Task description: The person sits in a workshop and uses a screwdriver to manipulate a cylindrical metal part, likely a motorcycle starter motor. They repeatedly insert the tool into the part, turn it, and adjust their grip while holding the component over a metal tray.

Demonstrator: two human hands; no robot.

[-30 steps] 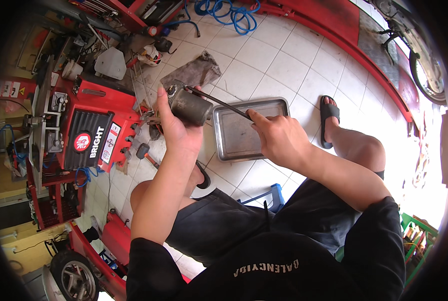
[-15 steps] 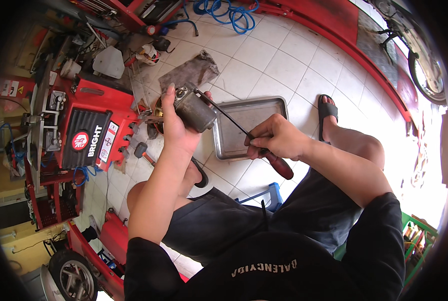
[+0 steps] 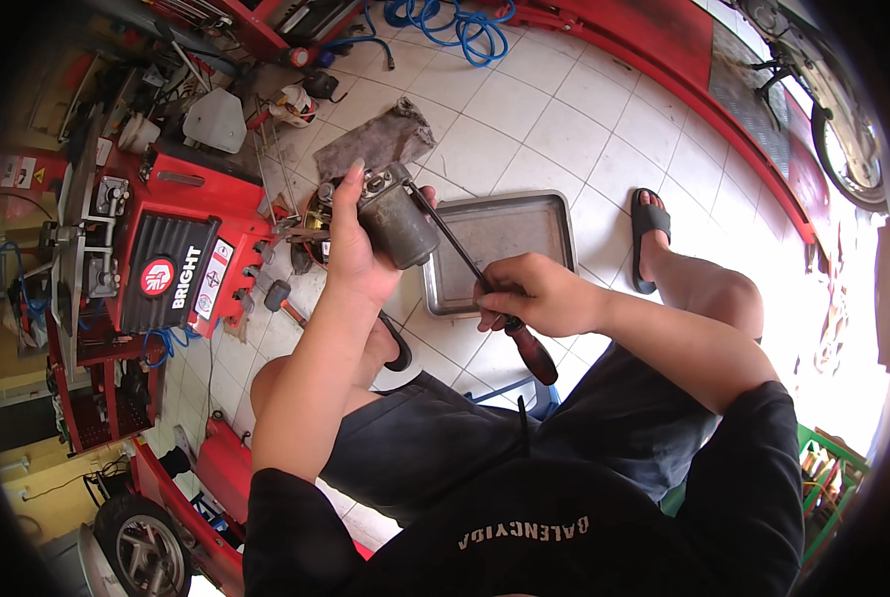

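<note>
My left hand (image 3: pixel 358 244) is wrapped round a grey cylindrical motor (image 3: pixel 398 221), with the thumb up along its left side and fingertips showing on its right. A long-shafted screwdriver (image 3: pixel 532 353) with a dark red handle is in my right hand (image 3: pixel 532 294). Those fingers pinch the shaft just above the handle. The screwdriver's tip meets the upper right end of the motor; the exact contact is too small to make out. Beneath and right of the motor, a shallow metal tray (image 3: pixel 567 244) lies on the tiled floor.
A dirty grey cloth (image 3: pixel 370 139) lies beyond the motor. Left stands a red machine (image 3: pixel 171 249), with a hammer (image 3: pixel 284 298) beside it on the floor. A blue hose (image 3: pixel 455 30) is coiled at the far side. A red lift platform (image 3: pixel 654 45) runs along the far right.
The motor has shifted slightly right and tipped more upright in my left hand. My right hand has moved a little left, and the screwdriver handle has swung left and down.
</note>
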